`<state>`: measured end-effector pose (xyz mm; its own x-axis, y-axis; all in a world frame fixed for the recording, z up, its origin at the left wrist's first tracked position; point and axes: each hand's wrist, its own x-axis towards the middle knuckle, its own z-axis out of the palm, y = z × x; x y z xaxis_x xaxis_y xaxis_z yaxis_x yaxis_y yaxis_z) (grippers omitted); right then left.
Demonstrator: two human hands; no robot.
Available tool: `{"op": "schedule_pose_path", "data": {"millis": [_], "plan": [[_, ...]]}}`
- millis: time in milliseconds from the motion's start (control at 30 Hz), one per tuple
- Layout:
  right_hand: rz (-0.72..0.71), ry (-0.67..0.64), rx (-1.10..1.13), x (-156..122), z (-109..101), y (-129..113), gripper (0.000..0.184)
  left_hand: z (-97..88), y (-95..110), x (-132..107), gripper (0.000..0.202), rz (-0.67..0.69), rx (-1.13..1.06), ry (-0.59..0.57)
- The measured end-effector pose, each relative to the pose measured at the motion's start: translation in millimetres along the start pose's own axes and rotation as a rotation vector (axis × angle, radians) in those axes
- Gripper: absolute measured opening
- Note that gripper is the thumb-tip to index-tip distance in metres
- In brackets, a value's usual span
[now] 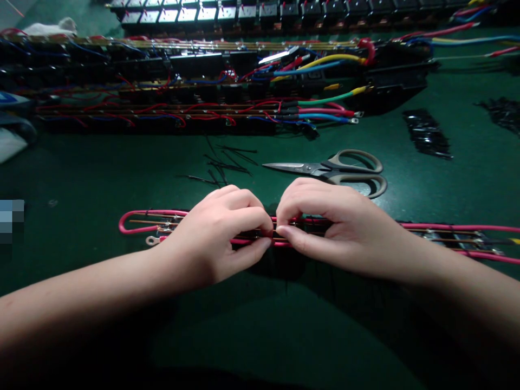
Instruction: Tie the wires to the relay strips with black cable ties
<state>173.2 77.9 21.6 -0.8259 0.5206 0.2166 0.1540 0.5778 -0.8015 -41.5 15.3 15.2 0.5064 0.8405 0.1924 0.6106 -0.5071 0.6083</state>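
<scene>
A long, narrow wired assembly lies across the table in front of me, with thick red cable along both edges, looped at its left end. A ring terminal pokes out near that loop. Over the middle, my left hand is closed in a pinch, thumb and fingertips at the red cable. Close beside it, my right hand pinches at the same stretch. The fingertips hide whatever small thing is between them. Just beyond the hands are loose black cable ties and scissors.
Several similar black assemblies with coloured wires are lined up across the back. A bundle of black cable ties sits at the right, with a loose dark pile farther over. A whitish item is at the left edge.
</scene>
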Motion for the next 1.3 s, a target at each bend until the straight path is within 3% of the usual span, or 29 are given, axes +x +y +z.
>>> {"op": "schedule_pose_path", "data": {"millis": [400, 600, 833, 1300], "plan": [[0.016, -0.026, 0.042, 0.3, -1.2, -0.3, 0.005, -1.1, -0.4, -2.1, 0.010, 0.070, -0.030, 0.036], [-0.004, -0.112, -0.064, -0.2, 3.0, -2.0, 0.024, -3.0, 2.6, -7.1, 0.009, 0.116, 0.012, 0.093], [-0.064, -0.096, -0.141, -2.8, 8.1, 3.7, 0.008, 7.0, 3.2, -16.1, 0.007, 0.294, 0.187, 0.204], [-0.099, -0.090, -0.225, -2.4, 10.4, 0.9, 0.003, 9.4, 1.0, -23.1, 0.011, 0.497, 0.268, 0.239]]}}
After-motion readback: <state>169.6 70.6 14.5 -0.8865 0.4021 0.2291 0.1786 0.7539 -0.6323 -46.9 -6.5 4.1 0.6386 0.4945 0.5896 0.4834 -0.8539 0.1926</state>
